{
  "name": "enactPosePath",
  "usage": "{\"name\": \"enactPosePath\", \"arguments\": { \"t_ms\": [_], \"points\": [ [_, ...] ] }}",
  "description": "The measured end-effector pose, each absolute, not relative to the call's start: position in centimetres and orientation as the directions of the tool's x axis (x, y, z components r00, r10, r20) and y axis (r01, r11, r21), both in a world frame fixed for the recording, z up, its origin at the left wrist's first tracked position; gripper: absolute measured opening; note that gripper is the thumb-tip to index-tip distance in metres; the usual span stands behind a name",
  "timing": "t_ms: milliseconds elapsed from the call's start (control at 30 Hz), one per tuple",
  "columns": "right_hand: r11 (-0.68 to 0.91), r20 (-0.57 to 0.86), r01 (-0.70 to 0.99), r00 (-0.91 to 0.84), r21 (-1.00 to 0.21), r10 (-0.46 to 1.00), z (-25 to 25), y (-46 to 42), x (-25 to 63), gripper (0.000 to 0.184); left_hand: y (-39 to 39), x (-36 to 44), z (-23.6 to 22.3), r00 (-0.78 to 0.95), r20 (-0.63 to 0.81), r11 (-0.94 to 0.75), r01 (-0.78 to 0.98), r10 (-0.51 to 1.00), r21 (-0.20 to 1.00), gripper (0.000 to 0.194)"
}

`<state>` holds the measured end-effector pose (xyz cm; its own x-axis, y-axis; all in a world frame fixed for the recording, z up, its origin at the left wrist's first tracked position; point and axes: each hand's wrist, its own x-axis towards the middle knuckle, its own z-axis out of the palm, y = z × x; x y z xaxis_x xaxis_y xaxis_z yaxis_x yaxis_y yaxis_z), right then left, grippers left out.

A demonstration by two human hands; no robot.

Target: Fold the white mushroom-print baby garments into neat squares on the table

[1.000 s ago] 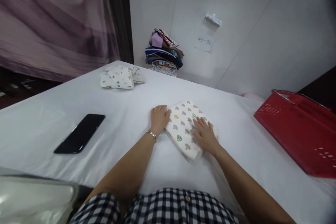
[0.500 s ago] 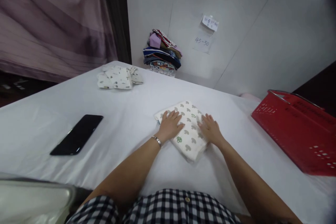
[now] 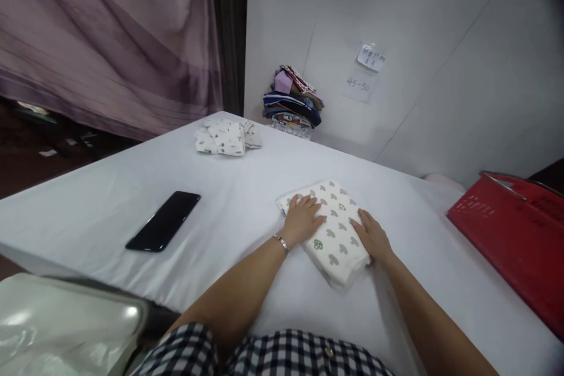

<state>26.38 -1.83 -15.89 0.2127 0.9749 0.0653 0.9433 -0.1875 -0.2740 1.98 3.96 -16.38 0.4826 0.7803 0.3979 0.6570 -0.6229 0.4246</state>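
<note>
A folded white cloth [image 3: 337,229] with grey and green mushroom prints lies on the white-covered table [image 3: 247,200] in front of me. My left hand [image 3: 303,220] rests flat on its left part, fingers spread; a metal bracelet circles that wrist. Along the cloth's right edge lies my right hand [image 3: 373,236], fingers stretched out, with the fingertips on the fabric. Neither hand grips anything. Farther back on the left sits another folded cloth [image 3: 222,138], white with small dark prints.
A black phone [image 3: 164,221] lies left of my hands. The red basket [image 3: 511,238] stands on the right. Against the wall rises a stack of folded clothes [image 3: 293,103], with paper notes [image 3: 359,86] taped nearby. A pale glossy seat [image 3: 66,323] is at lower left.
The view has turned a little left, so everything appears shifted right. Both hands stay on the mushroom-print cloth, the right one still along its right edge.
</note>
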Motion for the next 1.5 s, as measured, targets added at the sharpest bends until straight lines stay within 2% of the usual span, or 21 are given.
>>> {"name": "enactPosePath", "arguments": {
  "t_ms": [200, 400, 500, 600, 700, 800, 967, 1133, 1333, 1500],
  "points": [
    [-0.190, 0.063, 0.941, 0.216, -0.282, 0.974, -16.5, -1.7, 26.8, 0.064, 5.2, 1.0, -16.4, 0.278, 0.418, -0.480, 0.703, 0.865, 0.525, 0.029],
    [-0.208, 0.028, 0.949, 0.220, -0.235, 0.975, -15.4, -1.1, 26.4, 0.064, 6.8, -0.1, -17.1, 0.039, 0.307, -0.234, 0.739, 0.951, 0.632, 0.040],
    [-0.141, 0.083, 0.971, 0.159, -0.193, 0.984, -15.0, -1.6, 24.9, 0.062, 7.4, -0.6, -17.1, 0.012, 0.264, -0.186, 0.738, 0.965, 0.648, 0.040],
    [-0.044, 0.065, 0.988, 0.054, -0.147, 0.996, -15.4, -2.5, 23.1, 0.058, 7.6, -0.9, -17.0, 0.006, 0.227, -0.157, 0.741, 0.974, 0.653, 0.042],
    [-0.027, 0.048, 0.991, 0.033, -0.128, 0.998, -15.8, -3.0, 22.4, 0.058, 7.7, -1.1, -16.9, 0.005, 0.208, -0.142, 0.747, 0.978, 0.650, 0.041],
    [-0.044, 0.013, 0.974, 0.048, -0.223, 0.999, -15.4, -2.6, 23.2, 0.060, 7.8, -1.1, -17.0, 0.007, 0.209, -0.145, 0.746, 0.978, 0.650, 0.041],
    [-0.174, 0.096, 0.934, 0.213, -0.312, 0.972, -14.8, -1.3, 26.1, 0.062, 8.1, -1.1, -17.3, 0.001, 0.223, -0.151, 0.741, 0.975, 0.654, 0.039],
    [-0.213, 0.022, 0.892, 0.242, -0.399, 0.970, -16.4, -1.2, 27.7, 0.064, 7.8, -1.2, -16.9, -0.077, 0.271, -0.114, 0.772, 0.960, 0.625, 0.038],
    [-0.218, 0.009, 0.865, 0.248, -0.452, 0.969, -16.3, -1.2, 27.7, 0.065, 7.4, -1.2, -16.4, -0.030, 0.224, -0.103, 0.823, 0.974, 0.559, 0.042],
    [-0.286, -0.007, 0.724, 0.362, -0.628, 0.932, -16.0, -1.5, 28.7, 0.068, 7.6, -1.4, -15.7, -0.011, 0.160, -0.078, 0.841, 0.987, 0.535, 0.042]
  ]
}}
